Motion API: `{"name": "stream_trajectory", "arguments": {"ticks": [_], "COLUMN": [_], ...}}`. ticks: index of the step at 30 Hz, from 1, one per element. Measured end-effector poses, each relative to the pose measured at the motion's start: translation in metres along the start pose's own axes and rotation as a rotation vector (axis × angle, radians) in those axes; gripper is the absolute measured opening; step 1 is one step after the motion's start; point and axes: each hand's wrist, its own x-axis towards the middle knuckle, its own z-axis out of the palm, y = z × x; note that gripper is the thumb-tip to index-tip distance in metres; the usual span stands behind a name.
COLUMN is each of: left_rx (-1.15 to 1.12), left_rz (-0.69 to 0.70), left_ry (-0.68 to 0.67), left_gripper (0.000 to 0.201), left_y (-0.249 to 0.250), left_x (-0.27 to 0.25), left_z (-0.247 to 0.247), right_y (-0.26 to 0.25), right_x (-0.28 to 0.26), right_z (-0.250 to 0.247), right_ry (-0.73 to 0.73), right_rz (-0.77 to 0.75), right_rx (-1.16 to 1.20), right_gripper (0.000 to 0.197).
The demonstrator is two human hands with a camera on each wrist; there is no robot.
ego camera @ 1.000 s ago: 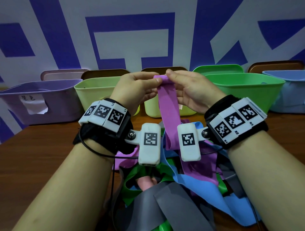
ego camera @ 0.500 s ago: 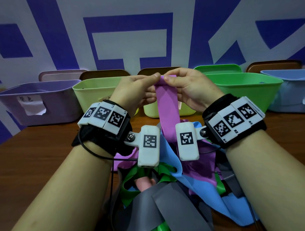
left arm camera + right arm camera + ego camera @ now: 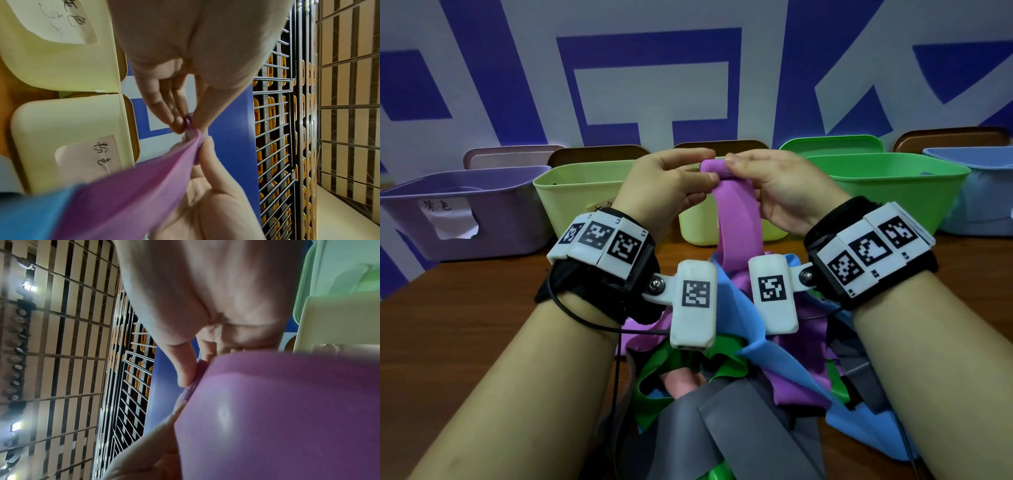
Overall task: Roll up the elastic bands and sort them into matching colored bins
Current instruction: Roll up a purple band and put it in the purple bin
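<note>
Both hands at frame centre pinch the top end of the purple band (image 3: 736, 212), left hand (image 3: 664, 192) and right hand (image 3: 787, 195) each gripping thumb-to-fingers where a small roll starts. Judgement: keep edges aligned and tension even, winding tight so it doesn't unspool. The band's lower end is buried in the band pile (image 3: 739, 394) at bottom centre; the purple bin (image 3: 493, 212) at left shows a label too small to read.

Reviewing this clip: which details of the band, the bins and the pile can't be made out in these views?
- Purple band: how many turns are rolled. Left hand and right hand cover its top end in the head view; both wrist views are blurred there.
- Purple bin: contents hidden by its wall.
- Blue bin: cut off by the right edge.
- Pile of bands: count unclear, overlapped and behind the wrists.
</note>
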Motion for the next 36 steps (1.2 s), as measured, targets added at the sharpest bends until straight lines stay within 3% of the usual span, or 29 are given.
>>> {"name": "stream_trajectory", "arguments": {"ticks": [4,7,13,17,22,27,32,36], "left_rx": [-0.010,0.002,-0.043,-0.087,-0.083,-0.043,-0.063,-0.103], "left_rz": [-0.061,-0.051,0.004,0.025,0.035,-0.064,-0.012,0.016], "left_ry": [-0.007,0.030,0.038,0.043,0.017,0.023,0.060,0.066], "left_gripper": [0.009,0.017,0.006,0.015,0.025,0.013,0.014,0.006], "left_y": [0.0001,-0.0019,-0.0020,0.0002,-0.0002,-0.0031,-0.0045,-0.0046], "left_x": [0.0005,0.0018,0.0022,0.0012,0.0012,0.0024,0.0031,0.0032], "left_z": [0.0017,0.0008,-0.0012,-0.0010,-0.0002,-0.0003,0.0011,0.0006], "right_y": [-0.0022,-0.0027,-0.0023,-0.0003,-0.0011,-0.0017,-0.0011,0.0003], "right_x": [0.0001,-0.0001,0.0001,-0.0011,-0.0003,0.0026,0.0032,0.0031], "right_z": [-0.0009,0.0000,-0.0005,-0.0010,-0.0003,-0.0012,0.0015,0.0029], "right_ry": [0.020,0.009,0.000,-0.051,-0.017,0.001,0.008,0.029], "right_rz": [-0.031,-0.038,-0.036,-0.009,-0.054,-0.080,-0.086,-0.066], "right_rx": [0.038,0.041,0.057,0.025,0.053,0.109,0.156,0.169], "right_gripper": [0.007,0.007,0.017,0.028,0.016,0.012,0.017,0.032]}}
